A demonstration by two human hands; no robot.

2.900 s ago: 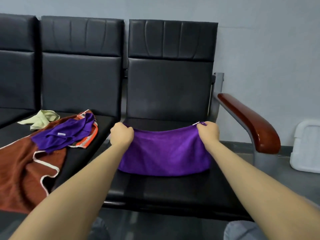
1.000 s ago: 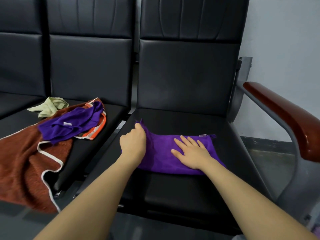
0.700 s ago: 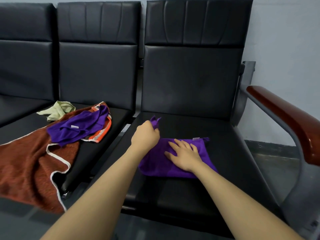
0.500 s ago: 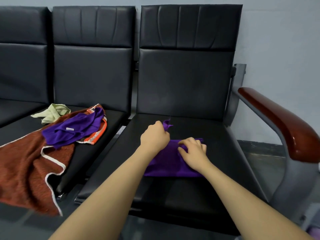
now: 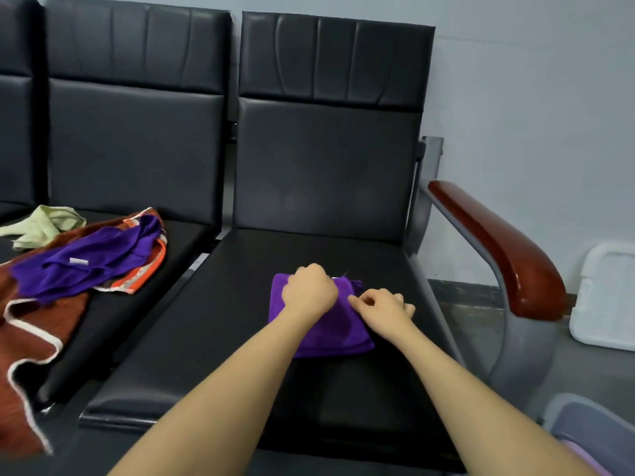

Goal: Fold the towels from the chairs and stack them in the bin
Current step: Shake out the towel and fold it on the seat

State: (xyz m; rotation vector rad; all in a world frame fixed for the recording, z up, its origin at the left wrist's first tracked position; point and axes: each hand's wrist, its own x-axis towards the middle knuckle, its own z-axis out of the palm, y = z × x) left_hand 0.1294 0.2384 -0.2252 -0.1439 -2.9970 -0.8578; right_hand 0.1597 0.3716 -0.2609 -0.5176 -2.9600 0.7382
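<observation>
Towel (image 5: 321, 333) first: our purple one lies on the seat of the right-hand chair (image 5: 240, 338), already folded down to a small, thick square with its layers showing along the near edge. Our left hand (image 5: 309, 293) sits on top of it as a loose fist, knuckles up, pressing the upper part down; whether it pinches any cloth underneath we cannot tell. Our right hand (image 5: 381, 309) is at the towel's right edge, fingers curled together and thumb meeting forefinger, apparently nipping the edge or corner, though the contact itself is too small to be sure of. We read this as the last squaring-up of the fold, so this towel looks nearly ready to lift.

Moving outward, there's plenty left. On the next chair to the left lies a heap, none of it folded: a second purple towel (image 5: 89, 259) crumpled on top, an orange-trimmed cloth (image 5: 147, 269) beneath it, a big rust-brown towel (image 5: 31, 324) spilling over the seat's front edge, and a pale green cloth (image 5: 44, 223) bunched at the back.

Down at the lower right corner we catch the rim of a grey bin (image 5: 584, 420) with something lilac inside, so one piece may already be stacked, but too little shows to say. A white lid-like thing (image 5: 604, 297) leans against the wall beyond the wooden armrest (image 5: 498, 249). By our count, one towel is about done and four wait.
</observation>
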